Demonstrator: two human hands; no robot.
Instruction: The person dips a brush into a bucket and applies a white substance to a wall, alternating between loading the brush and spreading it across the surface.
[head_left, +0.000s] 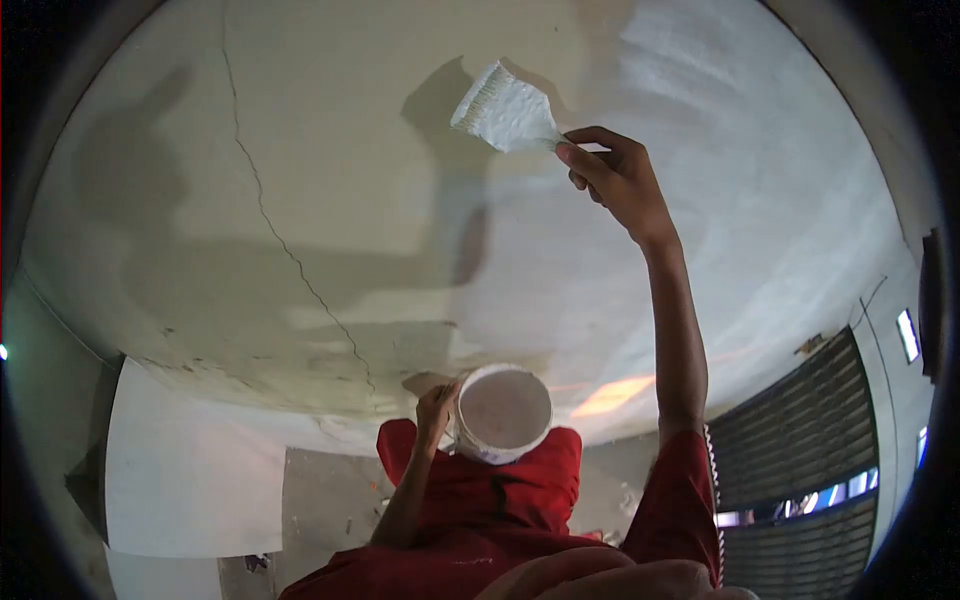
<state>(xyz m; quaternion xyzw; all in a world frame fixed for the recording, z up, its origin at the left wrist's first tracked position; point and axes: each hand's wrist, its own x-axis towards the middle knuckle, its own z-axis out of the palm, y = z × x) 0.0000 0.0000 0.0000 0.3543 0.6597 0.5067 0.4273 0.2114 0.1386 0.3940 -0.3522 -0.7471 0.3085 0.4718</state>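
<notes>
My right hand point(618, 178) is raised in front of the wall, its fingers closed around the handle of a wide paintbrush point(515, 112). White paint coats the brush, and its bristle edge points up and left. Low down in front of my body, my left hand point(436, 412) grips the rim side of a white bucket point(505, 412). Pale paint shows inside the bucket, which sits close over my red-clad lap. The wall point(350, 190) ahead is yellowish on the left and whiter on the right, where paint has been spread.
A long crack point(262, 200) runs down the left part of the wall. Dark slatted shutters point(800, 425) stand at the right. A large white panel point(195, 460) is at the lower left, beside the grey floor point(335, 505) with scattered bits on it.
</notes>
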